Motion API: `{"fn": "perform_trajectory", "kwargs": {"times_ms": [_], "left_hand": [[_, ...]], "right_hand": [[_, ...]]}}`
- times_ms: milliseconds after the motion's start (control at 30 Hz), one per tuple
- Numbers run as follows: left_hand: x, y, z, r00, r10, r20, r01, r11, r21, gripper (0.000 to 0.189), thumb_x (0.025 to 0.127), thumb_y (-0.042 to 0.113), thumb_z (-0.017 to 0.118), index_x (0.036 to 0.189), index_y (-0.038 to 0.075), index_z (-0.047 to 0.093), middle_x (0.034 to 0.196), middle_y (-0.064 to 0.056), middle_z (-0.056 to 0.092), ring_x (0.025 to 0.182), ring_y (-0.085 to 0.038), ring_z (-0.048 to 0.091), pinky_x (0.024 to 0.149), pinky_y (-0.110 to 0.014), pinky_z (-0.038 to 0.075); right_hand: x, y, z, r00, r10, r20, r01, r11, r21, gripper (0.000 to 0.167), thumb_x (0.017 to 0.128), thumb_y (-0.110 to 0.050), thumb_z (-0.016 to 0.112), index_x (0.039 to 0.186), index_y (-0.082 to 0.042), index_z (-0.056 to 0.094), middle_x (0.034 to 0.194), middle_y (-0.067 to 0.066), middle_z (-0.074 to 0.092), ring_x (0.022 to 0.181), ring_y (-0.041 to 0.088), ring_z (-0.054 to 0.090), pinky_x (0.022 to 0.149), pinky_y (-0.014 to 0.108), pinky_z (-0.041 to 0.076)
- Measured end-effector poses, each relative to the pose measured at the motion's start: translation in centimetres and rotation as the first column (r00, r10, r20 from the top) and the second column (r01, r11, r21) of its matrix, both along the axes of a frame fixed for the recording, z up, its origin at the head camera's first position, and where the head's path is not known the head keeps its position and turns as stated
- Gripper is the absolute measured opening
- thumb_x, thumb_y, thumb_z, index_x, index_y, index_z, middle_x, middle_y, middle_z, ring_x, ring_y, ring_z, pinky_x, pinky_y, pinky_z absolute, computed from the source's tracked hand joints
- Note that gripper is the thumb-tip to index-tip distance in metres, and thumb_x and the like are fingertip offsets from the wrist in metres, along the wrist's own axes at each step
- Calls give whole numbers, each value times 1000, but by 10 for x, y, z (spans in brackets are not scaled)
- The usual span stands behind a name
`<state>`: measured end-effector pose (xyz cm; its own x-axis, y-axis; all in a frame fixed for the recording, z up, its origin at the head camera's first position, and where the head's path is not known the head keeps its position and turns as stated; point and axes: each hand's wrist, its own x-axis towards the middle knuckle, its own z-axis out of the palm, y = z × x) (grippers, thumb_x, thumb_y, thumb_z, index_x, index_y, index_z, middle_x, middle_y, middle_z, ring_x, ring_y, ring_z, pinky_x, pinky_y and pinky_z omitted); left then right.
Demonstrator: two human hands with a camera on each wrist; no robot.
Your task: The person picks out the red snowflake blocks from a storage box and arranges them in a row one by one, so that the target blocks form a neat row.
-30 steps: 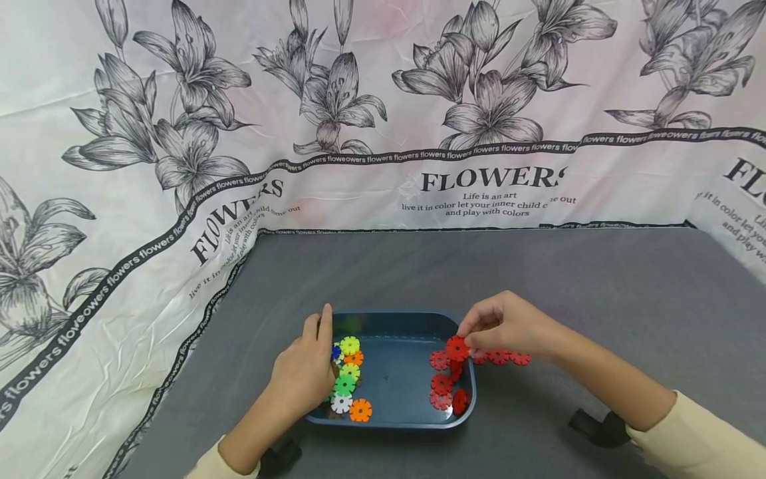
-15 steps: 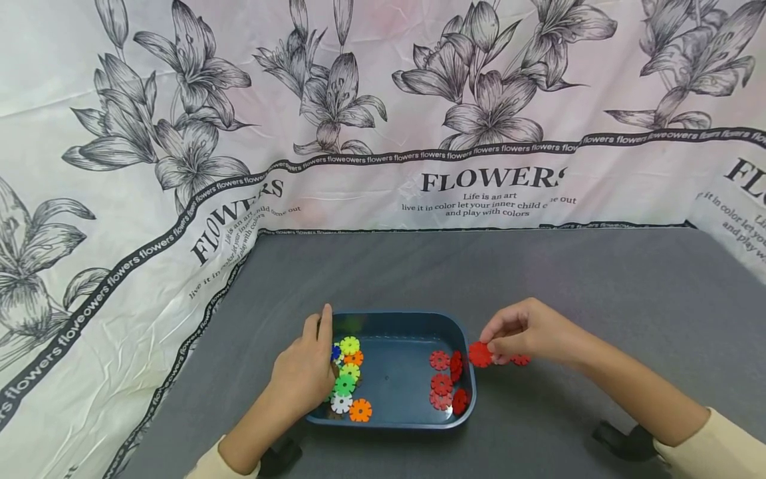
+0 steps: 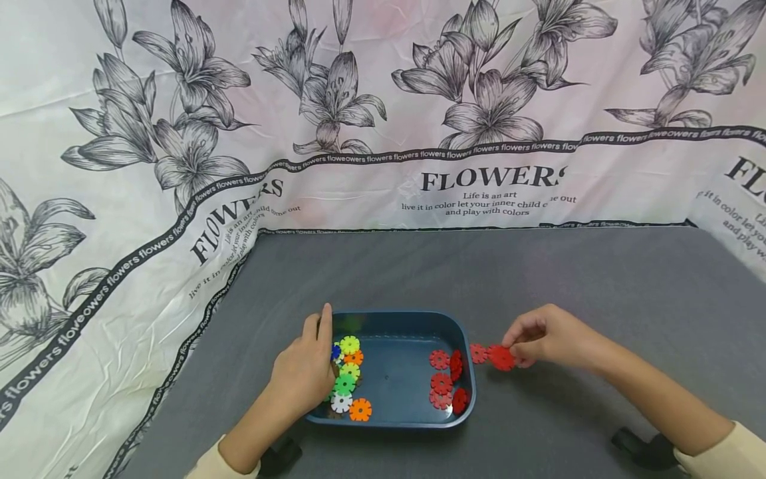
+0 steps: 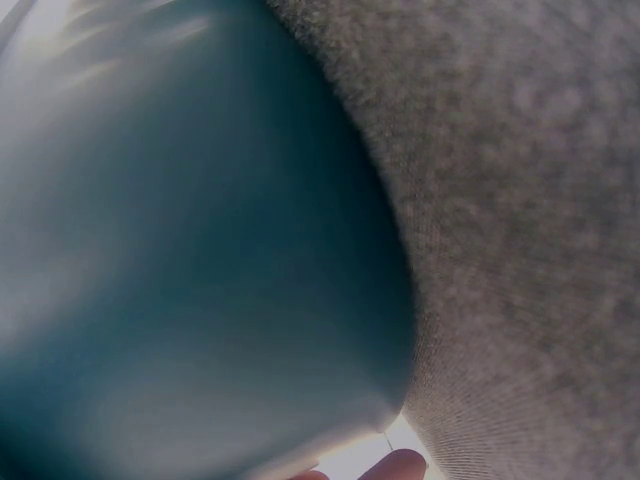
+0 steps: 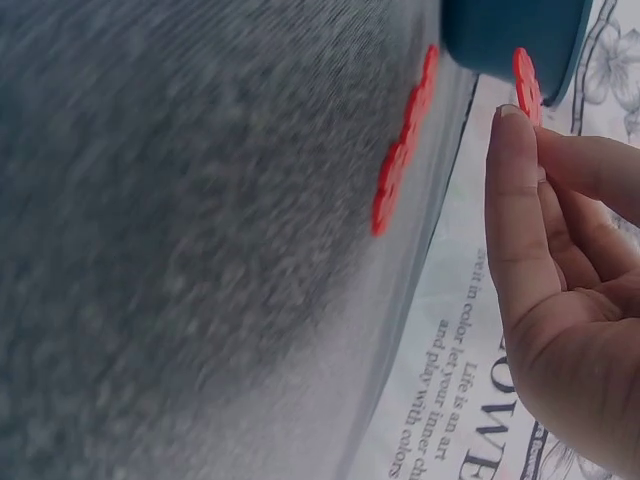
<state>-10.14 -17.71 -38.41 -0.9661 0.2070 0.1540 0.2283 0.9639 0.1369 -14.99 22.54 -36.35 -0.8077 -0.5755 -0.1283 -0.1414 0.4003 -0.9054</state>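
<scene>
In the head view my left hand holds the left end of a dark blue tray, its index finger pointing up along the edge. The tray's smooth outer wall fills much of the left wrist view. To the right of the tray, my right hand pinches a red notched plastic disc between thumb and fingertips. That disc hangs above a row of red discs on the table, hiding part of it. The right wrist view shows the row lying flat, apart from the pinched disc.
Several loose red discs lie in the tray's right end. Its left end holds yellow, green, white, blue and orange discs. Grey cloth covers the table, and a flower-printed curtain stands behind and at the left.
My right hand has moved rightward with the red disc, from over the tray's right rim to above the row on the table. The left hand and tray have stayed put.
</scene>
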Motion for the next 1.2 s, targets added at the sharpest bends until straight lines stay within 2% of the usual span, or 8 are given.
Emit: {"fn": "perform_trajectory", "kwargs": {"times_ms": [167,533,833,1200], "left_hand": [[0,0,0,1000,4,2,-4,1000,0,82,84,5,68,156,-2,27,141,-23,44,53,-14,38,41,-26,34],[-1,0,-2,1000,-5,-22,4,1000,-8,83,83,6,70,155,-3,29,139,-23,45,54,-13,39,41,-26,35],[-1,0,0,1000,-3,4,3,1000,5,83,84,5,69,156,-3,28,140,-23,45,55,-14,39,42,-25,35],[-1,1,0,1000,2,2,-2,1000,5,84,83,5,70,156,-2,28,140,-23,45,56,-14,41,43,-26,37]], "right_hand": [[-3,9,-5,1000,3,5,-4,1000,11,10,91,1,66,99,5,72,89,12,72,74,24,70,69,36,58],[-7,29,-11,997,-39,73,38,999,21,14,89,7,61,99,10,70,91,15,70,78,25,69,70,37,58],[-10,46,-13,995,-63,80,58,996,60,14,88,7,61,99,11,69,90,15,69,77,24,69,70,37,58],[-15,54,-15,994,-74,75,65,991,120,12,88,6,61,96,9,70,87,12,68,75,23,67,67,36,58]]}}
